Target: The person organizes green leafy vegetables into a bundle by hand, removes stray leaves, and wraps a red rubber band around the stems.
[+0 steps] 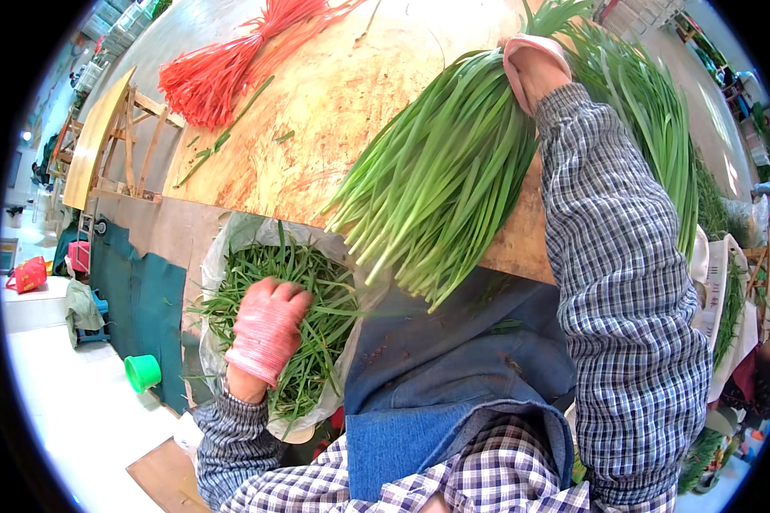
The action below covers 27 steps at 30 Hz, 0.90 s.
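Note:
My right hand point(536, 64), in a pink glove, is closed round a bunch of garlic chives point(453, 158) near its upper part. The leaves fan down over the near edge of the wooden table, pale stem ends toward me. Most of that hand's fingers are hidden behind the wrist and leaves. My left hand point(270, 329), gloved in pink and slightly blurred, is over a clear plastic bag point(214, 265) filled with loose green leaves point(329, 342). Its fingers are curled; whether anything is inside them is hidden.
A bundle of red ties point(222, 77) lies on the wooden table point(316, 128), with a few stray stalks nearby. More garlic chives point(650, 120) hang at the right side. A green bucket point(143, 373) stands on the floor at left, near a wooden frame point(128, 141).

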Each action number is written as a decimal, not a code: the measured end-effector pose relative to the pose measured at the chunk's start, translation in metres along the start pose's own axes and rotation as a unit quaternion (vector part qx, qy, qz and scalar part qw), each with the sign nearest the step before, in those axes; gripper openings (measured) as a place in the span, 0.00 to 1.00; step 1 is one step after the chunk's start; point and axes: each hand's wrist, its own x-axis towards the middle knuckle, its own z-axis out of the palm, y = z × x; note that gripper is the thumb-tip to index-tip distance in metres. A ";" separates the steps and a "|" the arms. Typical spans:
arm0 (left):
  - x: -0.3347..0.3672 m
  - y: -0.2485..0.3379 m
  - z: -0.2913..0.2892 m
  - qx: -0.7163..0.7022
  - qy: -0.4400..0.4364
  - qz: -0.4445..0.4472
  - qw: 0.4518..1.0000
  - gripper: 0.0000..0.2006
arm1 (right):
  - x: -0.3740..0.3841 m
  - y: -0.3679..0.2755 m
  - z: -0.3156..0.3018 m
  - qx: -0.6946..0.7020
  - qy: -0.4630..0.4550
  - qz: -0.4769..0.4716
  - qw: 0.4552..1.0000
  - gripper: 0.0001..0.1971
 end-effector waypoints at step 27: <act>0.080 0.089 -0.033 -0.742 0.124 -0.096 0.652 0.09 | -0.008 0.032 0.020 -0.044 0.139 -0.007 0.989 0.10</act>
